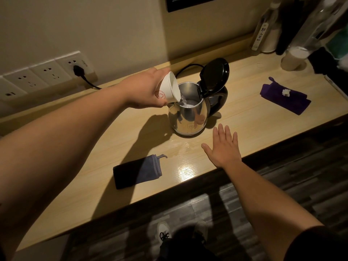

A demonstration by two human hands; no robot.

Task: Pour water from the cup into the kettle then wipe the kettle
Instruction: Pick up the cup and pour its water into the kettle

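Dim light falls on a wooden desk (244, 129) against a wall. From the head view, the left hand (146, 89) grips the cup (168, 87), tipped over the open kettle (190, 110) mid-desk; pouring is under way. The right hand (223, 147) lies flat, fingers straight, near the front edge. Wiping comes next, probably with the cloth (137, 171) at the front edge.

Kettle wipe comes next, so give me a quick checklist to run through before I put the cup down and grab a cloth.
1. Kettle lid open: ok.
2. Water landing inside kettle: ok.
3. Cup emptied: cannot tell.
4. Right hand free for a cloth: ok, open over the counter.
5. Cloth within reach: ok, grey cloth lies near the front edge.
6. Counter dry: not ok, wet patch before the kettle.
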